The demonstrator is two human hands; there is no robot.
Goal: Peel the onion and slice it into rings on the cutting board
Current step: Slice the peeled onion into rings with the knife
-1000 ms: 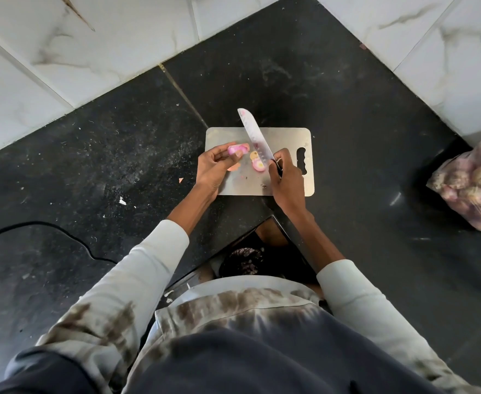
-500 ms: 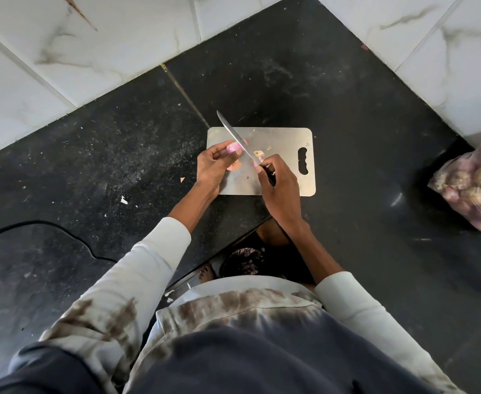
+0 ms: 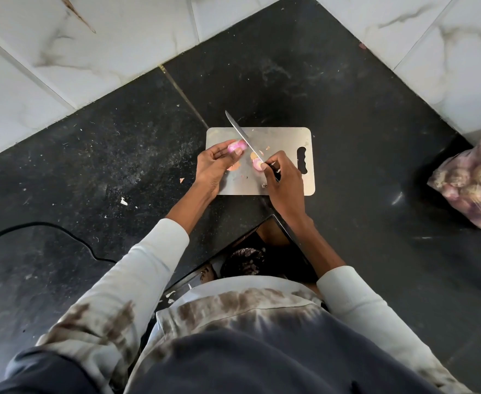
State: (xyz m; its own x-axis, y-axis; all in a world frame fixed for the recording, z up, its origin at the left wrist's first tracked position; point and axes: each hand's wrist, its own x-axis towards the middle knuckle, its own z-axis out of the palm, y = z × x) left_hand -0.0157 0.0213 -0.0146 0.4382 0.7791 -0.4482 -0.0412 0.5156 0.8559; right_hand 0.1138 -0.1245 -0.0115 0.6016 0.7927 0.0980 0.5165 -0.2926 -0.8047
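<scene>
Pinching onion (image 3: 235,146), left fingers (image 3: 224,151) curled.

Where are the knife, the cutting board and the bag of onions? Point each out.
knife (image 3: 240,132): head view, middle of the blade.
cutting board (image 3: 284,137): head view, bare far part.
bag of onions (image 3: 472,180): head view, middle of the plastic.

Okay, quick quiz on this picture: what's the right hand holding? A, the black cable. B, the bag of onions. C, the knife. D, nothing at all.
C: the right hand grips the knife by its handle, with the blade angled over the board beside the onion in the left hand.
</scene>
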